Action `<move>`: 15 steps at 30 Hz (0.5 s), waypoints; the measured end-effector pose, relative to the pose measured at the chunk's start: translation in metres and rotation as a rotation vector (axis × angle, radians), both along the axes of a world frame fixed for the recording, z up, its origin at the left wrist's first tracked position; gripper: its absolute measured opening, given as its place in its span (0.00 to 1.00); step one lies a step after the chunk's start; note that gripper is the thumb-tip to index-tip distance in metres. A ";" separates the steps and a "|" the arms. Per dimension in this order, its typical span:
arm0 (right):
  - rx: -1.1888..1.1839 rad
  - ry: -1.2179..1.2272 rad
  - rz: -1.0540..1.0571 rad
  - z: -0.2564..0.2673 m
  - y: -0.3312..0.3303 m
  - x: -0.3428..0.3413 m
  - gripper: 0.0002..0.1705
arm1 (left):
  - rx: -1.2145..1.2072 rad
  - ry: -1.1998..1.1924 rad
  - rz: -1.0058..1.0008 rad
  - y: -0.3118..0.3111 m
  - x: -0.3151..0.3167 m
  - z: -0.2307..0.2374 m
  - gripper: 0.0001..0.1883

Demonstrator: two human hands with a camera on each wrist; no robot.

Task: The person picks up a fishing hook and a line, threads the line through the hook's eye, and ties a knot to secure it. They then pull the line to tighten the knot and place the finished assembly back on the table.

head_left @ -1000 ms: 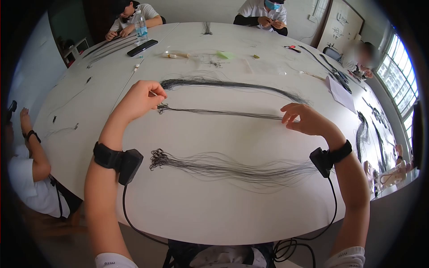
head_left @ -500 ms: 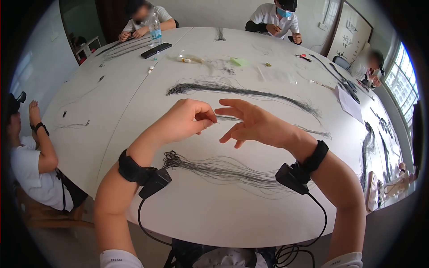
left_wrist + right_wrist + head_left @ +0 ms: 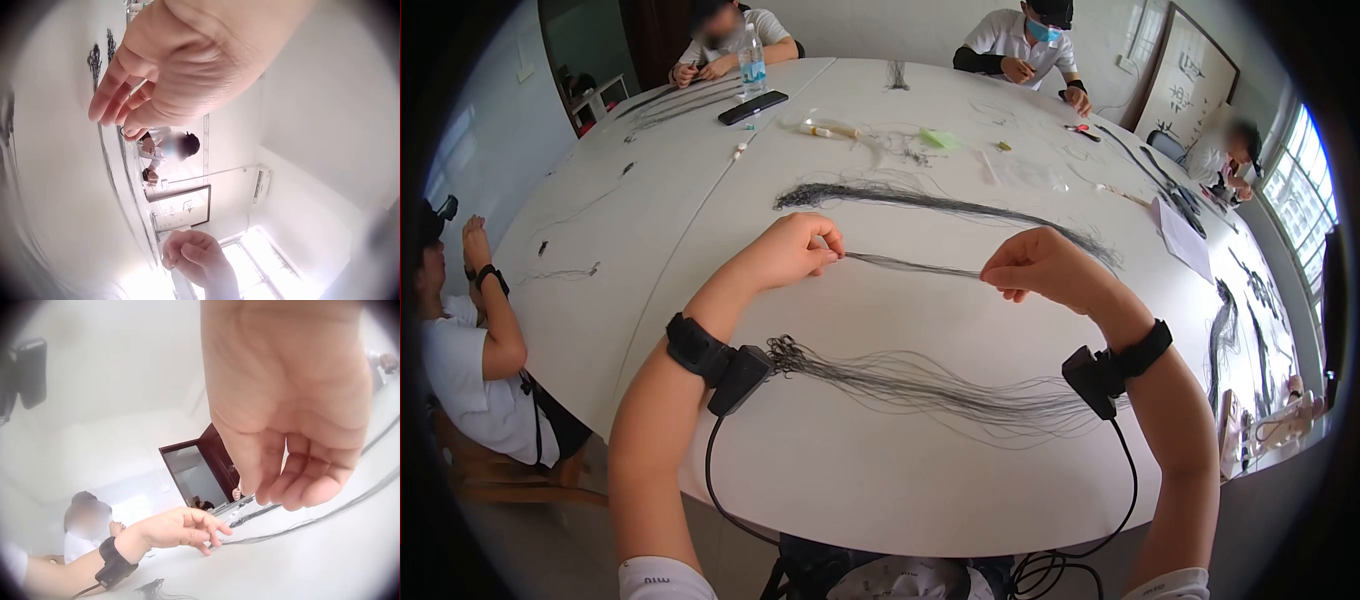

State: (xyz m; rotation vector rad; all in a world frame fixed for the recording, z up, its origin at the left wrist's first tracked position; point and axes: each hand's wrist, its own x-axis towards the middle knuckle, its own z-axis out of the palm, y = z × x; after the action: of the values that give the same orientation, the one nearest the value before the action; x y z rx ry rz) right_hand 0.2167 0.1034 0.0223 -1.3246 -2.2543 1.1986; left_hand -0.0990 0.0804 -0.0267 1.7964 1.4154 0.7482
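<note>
In the head view a thin bundle of black hair-like strands (image 3: 912, 264) stretches nearly straight between my hands. My left hand (image 3: 785, 253) pinches it toward its left end, thumb and fingertips together. My right hand (image 3: 1055, 268), fingers curled toward the thumb, has its tips at the bundle further right. The right wrist view shows my right hand's fingertips (image 3: 299, 499) close over the strands. A thicker black bundle (image 3: 945, 203) lies behind; a looser one (image 3: 910, 382) with curled left ends (image 3: 782, 352) lies in front. The right end of the thin bundle is hidden behind my right hand.
Farther back on the white table (image 3: 880, 480) are a phone (image 3: 752, 107), a water bottle (image 3: 752, 62), a green slip (image 3: 940, 138), clear plastic (image 3: 1040, 178) and red-handled scissors (image 3: 1083, 131). White paper (image 3: 1183, 235) lies right. Several people sit around the table.
My hands came close together over the thin bundle half a second ago, then spread apart along it. The right hand's fingers went from spread to curled. The head view shifted slightly.
</note>
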 end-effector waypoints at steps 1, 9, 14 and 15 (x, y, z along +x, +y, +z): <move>-0.001 -0.002 -0.001 0.004 -0.003 0.007 0.13 | -0.014 -0.010 0.006 0.003 -0.004 -0.004 0.03; 0.062 -0.006 -0.208 0.026 -0.021 0.074 0.09 | 0.009 0.022 0.017 0.006 -0.011 -0.006 0.04; 0.192 -0.076 -0.290 0.030 -0.021 0.128 0.08 | 0.033 0.056 0.020 0.007 -0.014 -0.006 0.04; 0.192 -0.082 -0.304 0.031 -0.023 0.137 0.08 | 0.034 0.051 0.006 0.008 -0.014 -0.006 0.04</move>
State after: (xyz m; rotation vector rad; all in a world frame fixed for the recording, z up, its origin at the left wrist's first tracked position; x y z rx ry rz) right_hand 0.3539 0.0806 0.0538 -1.5905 -2.0629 0.8174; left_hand -0.1127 0.0881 -0.0323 1.8495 1.4496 0.7385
